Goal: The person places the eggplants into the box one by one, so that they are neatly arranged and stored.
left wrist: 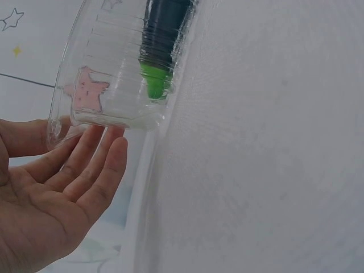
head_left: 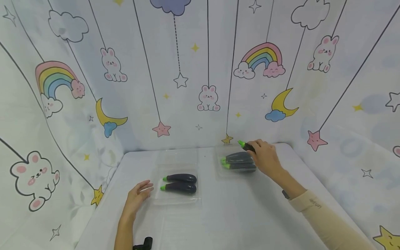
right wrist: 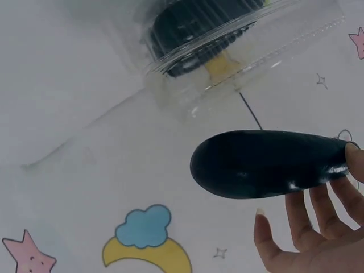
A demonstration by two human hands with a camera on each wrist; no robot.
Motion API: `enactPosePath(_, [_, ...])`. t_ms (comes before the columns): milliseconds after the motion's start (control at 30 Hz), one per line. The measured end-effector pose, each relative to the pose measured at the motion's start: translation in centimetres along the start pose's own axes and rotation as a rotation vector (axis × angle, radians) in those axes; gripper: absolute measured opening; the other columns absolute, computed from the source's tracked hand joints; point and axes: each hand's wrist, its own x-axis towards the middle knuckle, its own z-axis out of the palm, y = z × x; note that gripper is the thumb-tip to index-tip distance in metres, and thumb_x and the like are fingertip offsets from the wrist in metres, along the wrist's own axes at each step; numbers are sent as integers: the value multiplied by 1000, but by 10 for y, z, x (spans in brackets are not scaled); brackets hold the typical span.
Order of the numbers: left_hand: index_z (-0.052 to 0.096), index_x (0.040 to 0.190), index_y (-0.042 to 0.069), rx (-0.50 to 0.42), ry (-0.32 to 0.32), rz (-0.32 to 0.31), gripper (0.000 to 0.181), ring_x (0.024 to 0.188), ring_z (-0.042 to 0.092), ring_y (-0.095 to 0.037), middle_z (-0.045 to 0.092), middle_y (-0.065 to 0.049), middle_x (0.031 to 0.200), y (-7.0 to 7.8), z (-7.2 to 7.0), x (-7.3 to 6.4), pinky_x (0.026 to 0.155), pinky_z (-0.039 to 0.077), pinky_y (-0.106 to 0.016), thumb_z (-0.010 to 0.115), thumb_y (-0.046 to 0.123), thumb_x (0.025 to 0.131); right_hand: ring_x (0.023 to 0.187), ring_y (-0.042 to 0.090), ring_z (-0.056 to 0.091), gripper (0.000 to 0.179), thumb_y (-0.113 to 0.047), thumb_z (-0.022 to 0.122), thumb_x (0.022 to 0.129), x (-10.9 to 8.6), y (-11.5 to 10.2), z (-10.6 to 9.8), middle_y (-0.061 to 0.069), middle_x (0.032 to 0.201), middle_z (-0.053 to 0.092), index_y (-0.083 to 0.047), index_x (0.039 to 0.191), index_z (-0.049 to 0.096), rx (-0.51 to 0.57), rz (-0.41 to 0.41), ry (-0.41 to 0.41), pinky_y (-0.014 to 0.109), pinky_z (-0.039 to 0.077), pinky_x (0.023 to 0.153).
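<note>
My right hand (head_left: 266, 157) grips a toy eggplant (head_left: 248, 146) with a bright green stem, above the right clear plastic container (head_left: 220, 172). In the right wrist view, the thumb and fingers hold the narrower part of this dark, glossy eggplant (right wrist: 261, 165), and its round end points away from the palm. Two more eggplants (head_left: 240, 167) lie in that container. My left hand (head_left: 137, 194) is at the left side of another clear container (head_left: 175, 201), its loosely extended fingers (left wrist: 105, 176) right at the plastic wall. Inside this one, two eggplants (head_left: 179, 188) lie side by side, green stems leftward.
Both containers stand on a white table (head_left: 225, 215), the right one farther back. A patterned cloth (head_left: 187, 114) with rabbits, stars and rainbows hangs behind and along the sides. A black object (head_left: 145, 243) shows beside the left forearm.
</note>
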Motion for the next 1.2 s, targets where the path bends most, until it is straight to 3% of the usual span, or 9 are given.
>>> enactPosePath(267, [45,154,1,-1,2,-1,48,137,55,-37,55,-23,148,0,0,0,103,55,-28,53,7,107,105,36,69,34,-19,78,95,0,-23,9,14,114,70,-6,125,70,21,-17,-24,63,53,83])
enactPosePath(600, [45,153,-1,-2,-2,16,48,136,56,-40,56,-25,147,-2,0,0,97,56,-20,54,5,106,105,35,68,34,-23,78,95,4,-53,20,13,113,70,-7,125,71,70,-37,-27,61,54,85])
enactPosePath(1200, [44,153,-1,19,2,19,50,136,56,-37,56,-24,147,0,0,0,97,56,-20,55,7,106,110,28,66,33,-26,74,99,22,-115,35,5,117,71,-14,129,71,151,-37,-109,51,53,89])
